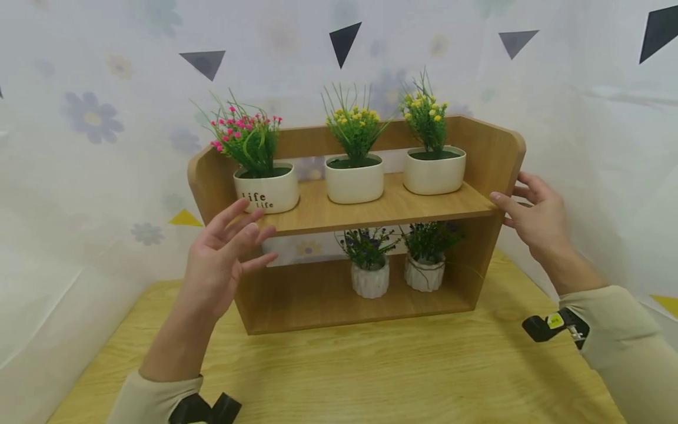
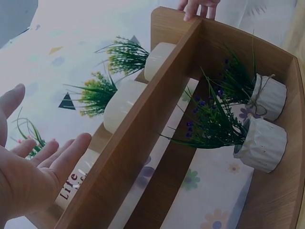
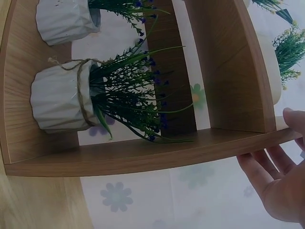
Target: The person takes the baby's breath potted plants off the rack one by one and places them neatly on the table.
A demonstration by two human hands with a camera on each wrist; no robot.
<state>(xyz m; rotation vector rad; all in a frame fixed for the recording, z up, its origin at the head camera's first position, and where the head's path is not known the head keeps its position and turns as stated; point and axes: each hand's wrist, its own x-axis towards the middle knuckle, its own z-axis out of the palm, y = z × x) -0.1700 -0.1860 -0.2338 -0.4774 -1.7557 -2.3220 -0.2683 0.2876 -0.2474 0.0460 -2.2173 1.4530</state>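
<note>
A two-tier wooden shelf [image 1: 349, 321] stands on the table. My right hand [image 1: 540, 218] grips its right side panel, thumb at the front edge and fingers on the outer face, as the right wrist view [image 3: 281, 181] also shows. My left hand [image 1: 217, 259], fingers spread and holding nothing, is in front of the shelf's left end, near the white "Life" pot [image 1: 281, 187] with pink flowers. Whether it touches the shelf I cannot tell. On the upper tier stand a middle white pot [image 1: 354, 184] and a right white pot [image 1: 434, 174], both with yellow flowers.
On the lower tier, towards the right, are a ribbed white pot [image 1: 369, 280] and another tied with twine [image 1: 425, 274], both with purple-flowered plants. The wood-grain table [image 1: 371, 377] extends in front. A patterned white cloth [image 1: 132, 70] hangs behind.
</note>
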